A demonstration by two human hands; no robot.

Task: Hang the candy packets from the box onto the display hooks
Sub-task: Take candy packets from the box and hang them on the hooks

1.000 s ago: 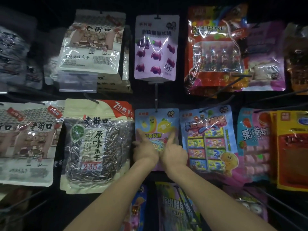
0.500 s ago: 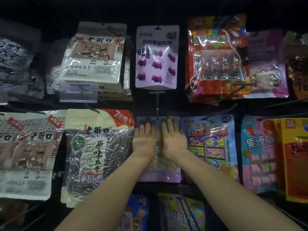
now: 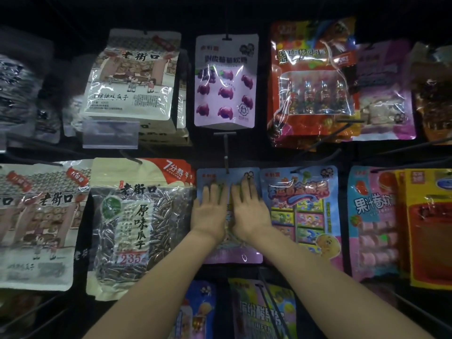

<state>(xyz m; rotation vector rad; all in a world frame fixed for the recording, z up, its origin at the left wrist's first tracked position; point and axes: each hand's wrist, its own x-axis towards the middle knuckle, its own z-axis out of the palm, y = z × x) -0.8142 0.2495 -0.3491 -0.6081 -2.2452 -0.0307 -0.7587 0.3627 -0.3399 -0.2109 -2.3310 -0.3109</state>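
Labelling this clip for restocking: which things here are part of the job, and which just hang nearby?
In the job: left hand, right hand, blue candy packet, display hook.

Just nearby: sunflower seed bag, purple gummy packet, red candy bag.

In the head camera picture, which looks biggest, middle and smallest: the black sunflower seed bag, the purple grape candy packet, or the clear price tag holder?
1. Sunflower seed bag, though it may hang nearer.
2. Grape candy packet.
3. Price tag holder.

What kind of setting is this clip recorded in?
Most likely a shop's snack display: sealed packets such as the purple candy packet hang on wire display hooks, with a clear price-tag holder below the sunflower seed bags.
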